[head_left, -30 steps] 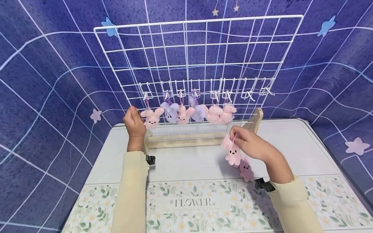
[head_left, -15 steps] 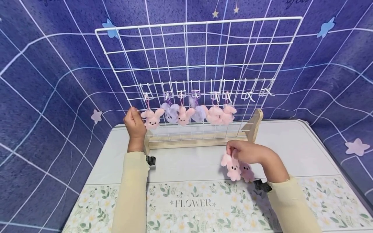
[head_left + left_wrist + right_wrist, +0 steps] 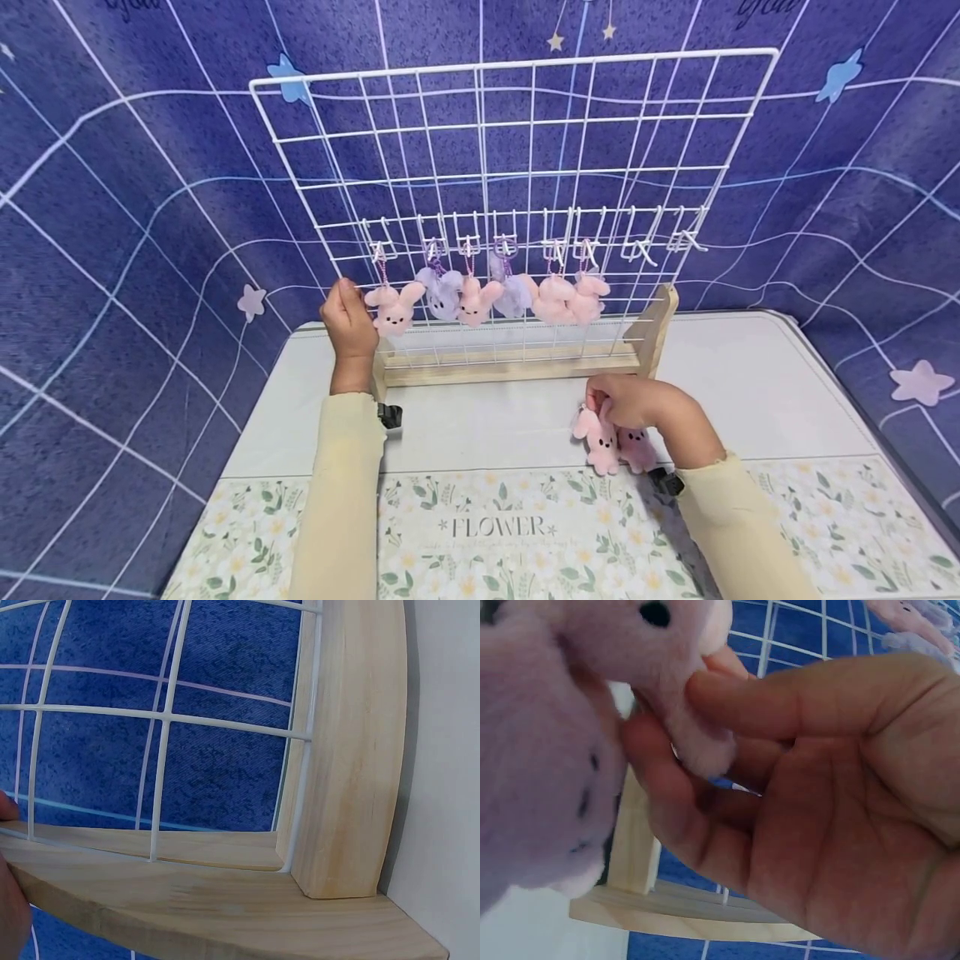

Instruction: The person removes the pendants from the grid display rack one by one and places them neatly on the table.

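Note:
My left hand (image 3: 349,325) grips the left wooden side post (image 3: 255,900) of a white wire grid rack (image 3: 420,73); only its fingers (image 3: 9,915) show at the edge of the left wrist view. Low over the table, my right hand (image 3: 630,404) pinches a pink plush bunny keychain (image 3: 602,450) by an ear, thumb against fingers. A second pink plush bunny (image 3: 637,454) is right beside it, partly covered by that hand. Several pink and lilac plush bunnies, among them one pink bunny (image 3: 393,312) at the far left, hang from a row of hooks.
Two hooks (image 3: 639,250) at the rack's right end carry no bunny. The rack stands on a wooden base (image 3: 510,371) on a white table with a flower-print mat (image 3: 491,567). A blue curtain (image 3: 135,333) with stars surrounds the table on the far side and flanks.
My right hand has lowered the pink plush bunny from in front of the rack to beside the second bunny near the table. My left hand keeps its grip on the post.

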`<state>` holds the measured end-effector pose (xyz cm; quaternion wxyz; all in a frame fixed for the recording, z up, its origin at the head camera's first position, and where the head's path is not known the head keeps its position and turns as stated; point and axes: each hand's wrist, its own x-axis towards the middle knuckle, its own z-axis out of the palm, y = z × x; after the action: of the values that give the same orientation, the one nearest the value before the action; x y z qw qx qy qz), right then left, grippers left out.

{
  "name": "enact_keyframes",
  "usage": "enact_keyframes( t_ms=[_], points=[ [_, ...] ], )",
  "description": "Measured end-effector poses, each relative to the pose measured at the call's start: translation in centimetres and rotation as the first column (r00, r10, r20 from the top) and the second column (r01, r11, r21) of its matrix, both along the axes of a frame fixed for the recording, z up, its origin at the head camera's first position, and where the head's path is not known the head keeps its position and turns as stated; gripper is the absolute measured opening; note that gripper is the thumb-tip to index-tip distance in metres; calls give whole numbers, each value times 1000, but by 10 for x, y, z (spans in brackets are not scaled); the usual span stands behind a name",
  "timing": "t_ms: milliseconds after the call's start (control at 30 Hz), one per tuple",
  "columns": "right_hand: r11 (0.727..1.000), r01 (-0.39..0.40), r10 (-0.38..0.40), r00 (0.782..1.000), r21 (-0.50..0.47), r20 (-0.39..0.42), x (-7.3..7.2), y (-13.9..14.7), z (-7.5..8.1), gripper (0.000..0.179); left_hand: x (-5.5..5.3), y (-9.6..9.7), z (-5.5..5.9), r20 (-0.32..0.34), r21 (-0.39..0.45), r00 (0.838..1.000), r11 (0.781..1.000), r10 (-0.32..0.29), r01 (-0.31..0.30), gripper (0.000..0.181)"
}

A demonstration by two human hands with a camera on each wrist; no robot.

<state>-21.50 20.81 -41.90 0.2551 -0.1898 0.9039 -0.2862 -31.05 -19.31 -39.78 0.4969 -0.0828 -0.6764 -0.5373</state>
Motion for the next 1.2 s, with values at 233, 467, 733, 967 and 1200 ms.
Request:
enact_keyframes(
  t_ms=[233,467,733,967,1200],
  points=[
    [999,23,-23,999,34,-27,-4,-2,-8,23,-1,0,0,-3,5,1000,1000,4,-3,37],
    [998,53,-50,997,41,-58,-7,-3,-13,20,-1,0,0,-4,3,1000,1000,2,-2,38],
    [988,153,-141,951,21,-274,-16,-2,-13,24,0,0,1,-1,1,1000,1000,0,0,38],
    [921,324,-381,866,-216,-325,-24,-6,-11,42,0,0,1,-3,1,1000,1000,-2,2,38],
    [777,442,-582,776,-447,-243,-26,-15,-7,43,-1,0,0,-12,-12,1000,1000,-7,7,37]
  ],
)
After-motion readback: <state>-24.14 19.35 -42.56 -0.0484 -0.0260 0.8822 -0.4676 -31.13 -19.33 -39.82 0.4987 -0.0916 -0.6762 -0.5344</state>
